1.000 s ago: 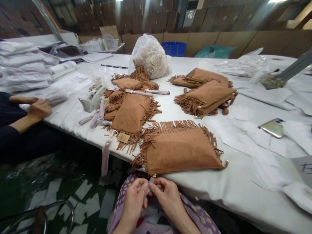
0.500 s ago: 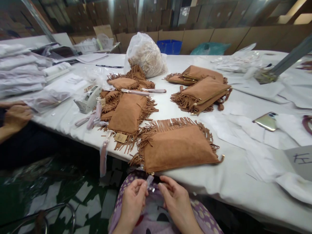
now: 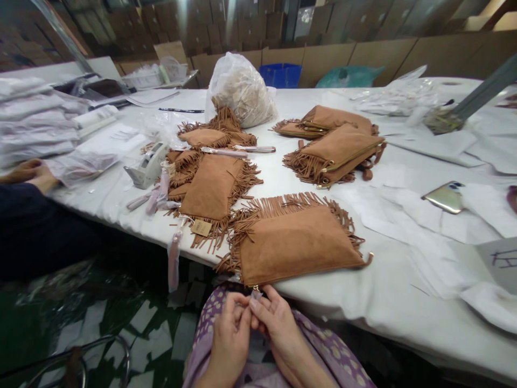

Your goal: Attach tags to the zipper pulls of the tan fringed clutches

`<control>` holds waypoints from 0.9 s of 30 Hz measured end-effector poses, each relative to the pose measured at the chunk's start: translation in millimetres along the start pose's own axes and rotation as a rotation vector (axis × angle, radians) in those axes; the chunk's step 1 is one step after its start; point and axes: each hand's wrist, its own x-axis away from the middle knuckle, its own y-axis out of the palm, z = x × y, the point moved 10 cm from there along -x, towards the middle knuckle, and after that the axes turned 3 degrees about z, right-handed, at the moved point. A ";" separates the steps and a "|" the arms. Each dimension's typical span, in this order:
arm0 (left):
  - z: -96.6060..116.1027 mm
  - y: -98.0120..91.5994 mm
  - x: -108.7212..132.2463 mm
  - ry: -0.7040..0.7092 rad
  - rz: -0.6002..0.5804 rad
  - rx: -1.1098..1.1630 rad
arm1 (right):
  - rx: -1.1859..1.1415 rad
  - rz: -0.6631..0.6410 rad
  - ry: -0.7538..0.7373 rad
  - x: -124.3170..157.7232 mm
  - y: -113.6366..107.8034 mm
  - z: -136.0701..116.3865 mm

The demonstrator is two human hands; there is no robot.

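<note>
A tan suede fringed bag (image 3: 297, 245) lies flat at the near edge of the white table (image 3: 388, 302). Just below that edge, over my lap, my left hand (image 3: 230, 337) and my right hand (image 3: 274, 320) are pinched together on a small clear wrapper (image 3: 256, 295) at the bag's gold zipper pull. Fingertips of both hands touch around it. Other fringed bags lie further back: one (image 3: 212, 186) left of centre and a pile (image 3: 335, 145) at the right.
A tape dispenser (image 3: 147, 164), pink wrapped straps (image 3: 159, 188), a plastic bag of filling (image 3: 242, 89) and a phone (image 3: 446, 196) lie on the table. White tissue sheets cover the right side. A co-worker's hand (image 3: 30, 172) rests at the left edge by stacked white packages.
My hands rose and closed together again on the small wrapper at the zipper pull. The co-worker's hand drew back to the left.
</note>
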 end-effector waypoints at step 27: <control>-51.7 37.7 -32.3 -0.574 0.017 0.793 | 0.960 0.351 -0.433 21.8 -97.8 -137.0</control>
